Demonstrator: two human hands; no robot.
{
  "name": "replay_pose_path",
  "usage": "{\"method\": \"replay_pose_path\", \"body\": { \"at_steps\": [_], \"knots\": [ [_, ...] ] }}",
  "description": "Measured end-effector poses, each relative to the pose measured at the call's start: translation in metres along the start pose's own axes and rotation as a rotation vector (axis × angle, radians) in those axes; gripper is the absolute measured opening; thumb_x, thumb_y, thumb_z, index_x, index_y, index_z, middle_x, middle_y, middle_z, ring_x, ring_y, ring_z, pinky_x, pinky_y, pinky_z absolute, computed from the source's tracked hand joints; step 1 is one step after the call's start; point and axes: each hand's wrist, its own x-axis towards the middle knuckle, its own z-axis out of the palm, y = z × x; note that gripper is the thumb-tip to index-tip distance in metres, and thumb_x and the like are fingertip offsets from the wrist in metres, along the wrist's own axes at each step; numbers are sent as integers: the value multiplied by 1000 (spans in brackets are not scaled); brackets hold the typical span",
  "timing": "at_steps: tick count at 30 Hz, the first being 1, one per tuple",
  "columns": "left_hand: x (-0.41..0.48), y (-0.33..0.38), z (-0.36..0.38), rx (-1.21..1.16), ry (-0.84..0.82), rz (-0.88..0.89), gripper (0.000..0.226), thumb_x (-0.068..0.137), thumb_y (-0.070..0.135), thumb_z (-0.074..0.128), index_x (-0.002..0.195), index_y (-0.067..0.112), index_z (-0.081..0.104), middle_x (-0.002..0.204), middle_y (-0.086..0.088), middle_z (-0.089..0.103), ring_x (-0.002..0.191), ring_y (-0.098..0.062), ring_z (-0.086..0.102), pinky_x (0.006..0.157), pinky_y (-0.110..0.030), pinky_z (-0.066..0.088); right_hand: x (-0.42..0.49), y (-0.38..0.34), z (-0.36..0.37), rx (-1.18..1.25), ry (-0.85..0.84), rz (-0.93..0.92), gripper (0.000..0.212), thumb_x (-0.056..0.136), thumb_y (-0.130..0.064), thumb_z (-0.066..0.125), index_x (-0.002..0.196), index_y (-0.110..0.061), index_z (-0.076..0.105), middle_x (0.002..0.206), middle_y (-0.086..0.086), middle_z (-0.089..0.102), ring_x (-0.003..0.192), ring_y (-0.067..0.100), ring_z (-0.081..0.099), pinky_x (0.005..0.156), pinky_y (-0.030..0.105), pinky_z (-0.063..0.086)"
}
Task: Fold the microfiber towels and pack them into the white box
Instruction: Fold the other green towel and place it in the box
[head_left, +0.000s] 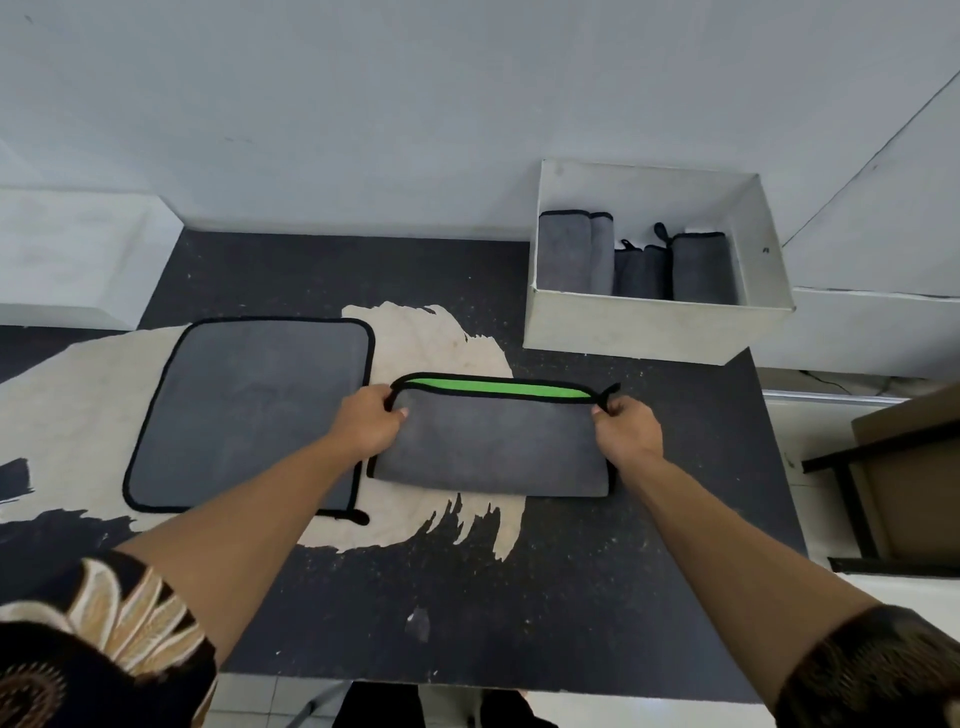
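A grey microfiber towel (491, 447) with black edging lies folded in half on the table's middle, a green strip of its inner side showing along the far edge. My left hand (366, 421) pinches its far left corner. My right hand (626, 426) pinches its far right corner by the black loop. A second grey towel (249, 410) lies flat and unfolded to the left, partly under my left forearm. The white box (649, 325) stands at the back right and holds several folded grey towels (566, 254) standing on edge.
The table (571, 597) is black with worn beige patches. A white block (78, 260) sits at the back left against the wall. A brown cardboard box on a black frame (904, 478) stands off the table's right side.
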Motion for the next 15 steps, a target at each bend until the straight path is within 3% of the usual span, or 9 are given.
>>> {"method": "replay_pose_path", "body": {
  "at_steps": [3, 8, 11, 15],
  "knots": [
    [4, -4, 6, 38, 29, -16, 10, 97, 20, 54, 92, 12, 58, 89, -4, 62, 87, -23, 58, 72, -31, 42, 3, 0, 3, -31, 26, -13, 22, 97, -28, 56, 109, -11, 64, 105, 11, 68, 100, 31, 61, 75, 30, 43],
    [11, 1, 5, -65, 122, -51, 15, 96, 17, 52, 85, 7, 54, 82, -5, 57, 73, -16, 52, 56, -24, 33, 11, -12, 3, 25, 85, -48, 24, 98, -28, 55, 116, -12, 62, 109, 10, 68, 104, 30, 61, 76, 29, 41],
    [15, 2, 4, -46, 74, -102, 14, 96, 17, 51, 93, 5, 58, 89, -6, 59, 84, -22, 55, 65, -29, 39, 17, -11, 4, -48, 27, -13, 24, 98, -28, 56, 115, -13, 62, 111, 10, 67, 105, 30, 61, 76, 29, 41],
    [20, 4, 4, -14, 87, -98, 14, 95, 18, 51, 93, 6, 58, 91, -8, 61, 89, -26, 57, 75, -36, 45, 22, -15, 4, -27, 70, -41, 19, 97, -27, 56, 110, -15, 62, 108, 10, 68, 102, 31, 61, 79, 32, 45]
  ]
}}
